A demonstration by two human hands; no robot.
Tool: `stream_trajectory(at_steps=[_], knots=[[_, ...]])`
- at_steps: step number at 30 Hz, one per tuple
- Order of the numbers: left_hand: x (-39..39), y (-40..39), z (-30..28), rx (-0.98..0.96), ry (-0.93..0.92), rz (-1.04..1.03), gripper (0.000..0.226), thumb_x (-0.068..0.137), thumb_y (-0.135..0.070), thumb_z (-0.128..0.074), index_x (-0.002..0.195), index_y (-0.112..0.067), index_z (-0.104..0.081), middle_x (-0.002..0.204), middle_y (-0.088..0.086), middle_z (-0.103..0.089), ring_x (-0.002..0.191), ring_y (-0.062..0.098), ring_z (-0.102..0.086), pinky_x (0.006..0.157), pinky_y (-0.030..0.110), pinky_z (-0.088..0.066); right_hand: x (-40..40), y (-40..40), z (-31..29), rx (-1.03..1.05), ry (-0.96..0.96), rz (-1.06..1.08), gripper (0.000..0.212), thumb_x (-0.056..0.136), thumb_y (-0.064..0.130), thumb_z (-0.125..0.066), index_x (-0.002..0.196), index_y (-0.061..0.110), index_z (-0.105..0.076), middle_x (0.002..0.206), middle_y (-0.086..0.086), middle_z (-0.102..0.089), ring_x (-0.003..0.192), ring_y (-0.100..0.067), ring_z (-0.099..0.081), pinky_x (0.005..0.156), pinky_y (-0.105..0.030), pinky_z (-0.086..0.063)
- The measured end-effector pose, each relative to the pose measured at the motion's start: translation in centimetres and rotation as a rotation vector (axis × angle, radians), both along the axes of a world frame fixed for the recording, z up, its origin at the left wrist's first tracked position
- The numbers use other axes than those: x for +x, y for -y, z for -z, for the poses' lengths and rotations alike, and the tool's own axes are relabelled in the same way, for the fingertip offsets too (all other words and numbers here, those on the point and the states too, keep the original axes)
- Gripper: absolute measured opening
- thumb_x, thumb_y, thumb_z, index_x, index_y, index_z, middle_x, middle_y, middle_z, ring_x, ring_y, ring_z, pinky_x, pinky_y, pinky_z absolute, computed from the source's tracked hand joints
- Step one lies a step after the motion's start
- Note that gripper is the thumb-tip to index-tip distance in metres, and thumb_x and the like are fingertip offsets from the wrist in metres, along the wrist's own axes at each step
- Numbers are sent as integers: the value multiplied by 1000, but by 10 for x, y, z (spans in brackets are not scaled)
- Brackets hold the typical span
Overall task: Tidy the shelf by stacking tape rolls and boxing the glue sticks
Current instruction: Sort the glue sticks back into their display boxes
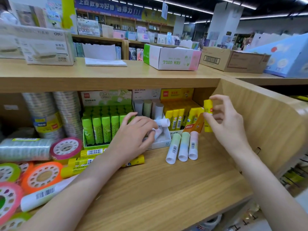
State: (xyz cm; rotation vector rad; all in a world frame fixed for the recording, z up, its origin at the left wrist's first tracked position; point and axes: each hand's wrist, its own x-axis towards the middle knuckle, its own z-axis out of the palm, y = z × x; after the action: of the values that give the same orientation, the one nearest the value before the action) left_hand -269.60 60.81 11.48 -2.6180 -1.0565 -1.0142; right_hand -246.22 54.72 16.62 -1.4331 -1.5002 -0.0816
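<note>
The right hand (228, 124) pinches a yellow glue stick (208, 115) upright between thumb and curled fingers (216, 97), just beside the yellow box (181, 114) at the shelf's right end. The left hand (135, 135) has its fingers curled round a pastel glue stick (162, 122) at the front of the white box (164, 142). Judging by their look, these sticks are light, rigid plastic cylinders, smooth and prone to rolling; a grip across the middle of the barrel should steady them, and the cap end is best left alone since it may pull off. 3 more pastel sticks (183, 147) lie side by side on the shelf (166, 180) in front of the boxes, with loose yellow ones (93, 152) near the left forearm. Tape rolls (41, 177) lie scattered at far left; they look stiff enough to lift by the rim.
</note>
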Motion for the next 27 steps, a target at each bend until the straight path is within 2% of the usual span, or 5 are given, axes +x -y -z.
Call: stream_trajectory(at_steps=[7, 14, 20, 23, 27], knots=[[-1, 1, -1, -3, -5, 2, 28, 91, -28, -35, 95, -21, -62, 99, -12, -63, 100, 9, -56, 108, 22, -8, -5, -36, 4, 156, -36, -54, 35, 80, 8, -69, 93, 20, -39, 80, 6, -56, 73, -12, -63, 67, -20, -53], [-1, 0, -1, -3, -12, -1, 28, 91, -27, -36, 95, -21, -63, 99, -11, -63, 100, 10, -56, 108, 23, -10, 0, -54, 23, 143, 400, 58, 11, 77, 1, -70, 85, 1, -62, 91, -13, -64, 81, -26, -61, 75, -28, -48], [0, 0, -1, -10, -21, -3, 29, 92, -28, -35, 96, -22, -63, 100, -12, -63, 102, 9, -55, 109, 24, -10, 3, -53, 28, 95, 516, 119, 35, 69, -16, -53, 96, 2, -66, 97, -10, -67, 94, -33, -50, 79, -45, -43], [0, -1, -1, -10, -28, 0, 29, 92, -28, -35, 96, -22, -63, 101, -12, -63, 102, 9, -55, 108, 25, -11, 2, -53, 34, -11, 516, 138, 50, 67, -6, -37, 107, 4, -64, 109, -9, -65, 101, -29, -46, 85, -45, -38], [0, 1, -2, -14, -49, -5, 30, 92, -28, -34, 97, -21, -62, 102, -11, -63, 102, 10, -56, 108, 28, -13, 4, -44, 24, -225, 513, 86, 57, 75, -13, -42, 127, 6, -53, 130, -10, -53, 118, -32, -42, 99, -45, -30]])
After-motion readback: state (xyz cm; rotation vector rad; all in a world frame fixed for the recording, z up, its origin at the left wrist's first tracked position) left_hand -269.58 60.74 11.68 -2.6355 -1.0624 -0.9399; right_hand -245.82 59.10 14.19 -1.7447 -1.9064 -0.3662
